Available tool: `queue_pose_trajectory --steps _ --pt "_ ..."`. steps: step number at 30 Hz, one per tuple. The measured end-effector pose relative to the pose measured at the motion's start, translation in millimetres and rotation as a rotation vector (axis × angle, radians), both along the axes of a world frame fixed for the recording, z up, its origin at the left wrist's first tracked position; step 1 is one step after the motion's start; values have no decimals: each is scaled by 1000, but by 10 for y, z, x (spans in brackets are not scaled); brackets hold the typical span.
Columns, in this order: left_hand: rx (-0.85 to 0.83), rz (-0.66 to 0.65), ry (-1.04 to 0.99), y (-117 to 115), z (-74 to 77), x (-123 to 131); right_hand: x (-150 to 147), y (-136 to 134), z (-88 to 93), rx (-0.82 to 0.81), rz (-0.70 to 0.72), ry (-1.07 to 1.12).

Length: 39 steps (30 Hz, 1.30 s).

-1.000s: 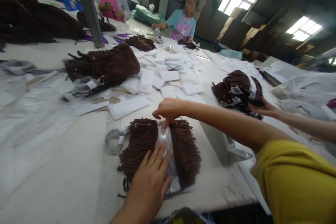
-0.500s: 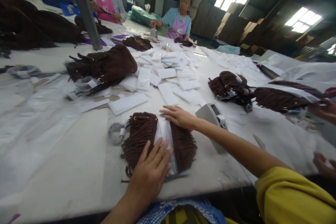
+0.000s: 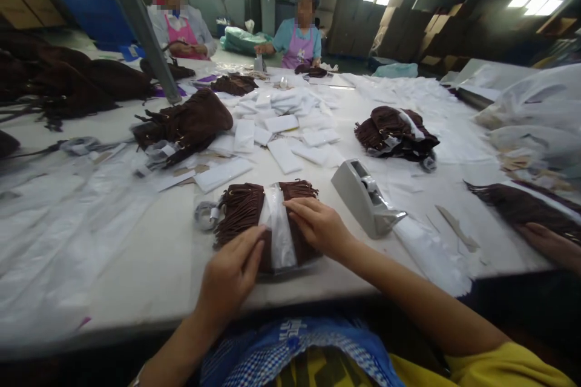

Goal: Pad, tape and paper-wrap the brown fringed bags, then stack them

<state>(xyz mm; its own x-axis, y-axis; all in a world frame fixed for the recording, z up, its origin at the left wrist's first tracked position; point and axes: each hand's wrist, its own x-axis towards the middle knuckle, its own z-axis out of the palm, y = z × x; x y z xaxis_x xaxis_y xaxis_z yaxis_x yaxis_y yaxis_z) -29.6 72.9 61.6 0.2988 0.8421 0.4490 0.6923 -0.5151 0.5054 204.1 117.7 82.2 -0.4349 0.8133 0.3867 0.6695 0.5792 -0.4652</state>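
A brown fringed bag (image 3: 242,211) lies near the front edge of the white table (image 3: 149,266), wrapped in clear plastic with a shiny strip (image 3: 279,227) down its middle. My left hand (image 3: 231,272) rests on the bag's near left side, its fingertips at the plastic strip. My right hand (image 3: 318,224) lies flat on the bag's right half, fingers stretched toward the strip. Neither hand grips anything.
A grey tape dispenser (image 3: 365,199) stands right of the bag. More brown fringed bags (image 3: 394,130) (image 3: 186,124) and white packets (image 3: 281,124) cover the table. A co-worker's hand (image 3: 551,242) rests on another bag at the right edge. Two people sit at the far side.
The bag now lies nearer the table's front edge. My right hand drew back from its far end onto its right half; my left hand slid to the near left side.
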Motion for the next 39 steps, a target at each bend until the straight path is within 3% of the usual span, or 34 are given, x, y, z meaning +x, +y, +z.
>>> queue_pose_trajectory --steps 3,9,12,17,20,22,26,28,30,32,35,37,39 --pt "-190 110 -95 270 145 5 -14 -111 16 -199 -129 41" --pt "-521 -20 -98 701 174 100 -77 16 -41 -497 -152 169" --pt "-563 -50 -110 760 146 103 -133 82 -53 -687 -108 341" --pt "-562 -18 -98 723 127 130 -176 31 -70 -915 -29 816" --pt "-658 -81 -139 678 102 145 -144 -43 -60 -989 13 690" --pt "-712 -116 -152 657 108 117 -114 -104 -14 -890 0 449" --pt "-674 -91 -113 636 242 22 -71 -177 163 -388 -134 -82" --pt "-478 -12 -53 612 316 29 -61 -110 220 -183 -190 -185" --pt "-210 -1 56 566 314 95 -53 51 197 -52 -132 -162" --pt "-5 -81 208 500 199 188 -38 266 89 23 9 -158" --pt "97 -150 401 393 -93 275 1 534 -130 9 165 -266" --pt "121 -131 472 335 -238 279 23 622 -220 -21 194 -272" --pt "134 -108 512 299 -275 265 28 671 -230 -41 142 -188"
